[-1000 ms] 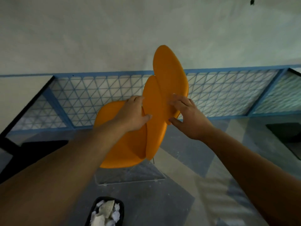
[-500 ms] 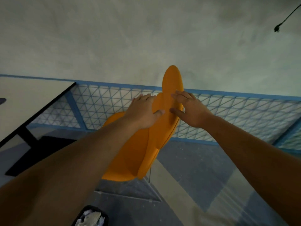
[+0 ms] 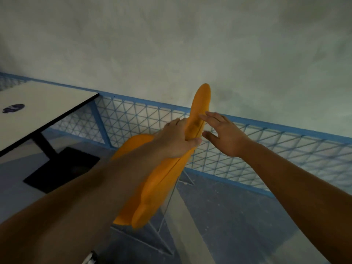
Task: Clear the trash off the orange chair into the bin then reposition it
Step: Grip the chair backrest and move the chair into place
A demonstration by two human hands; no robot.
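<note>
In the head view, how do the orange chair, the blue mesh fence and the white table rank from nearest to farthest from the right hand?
From the right hand:
1. Orange chair, just to its left, at the fingertips.
2. Blue mesh fence, behind and below the hand.
3. White table, far left.

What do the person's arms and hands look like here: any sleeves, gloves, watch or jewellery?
Both forearms are bare as far as the frame shows them, with no sleeve edge in view. The left hand and right hand are ungloved, and no watch, bracelet or ring is visible on the wrists or on the fingers that show. The picture is dim and slightly blurred, so small marks cannot be ruled out.
</note>
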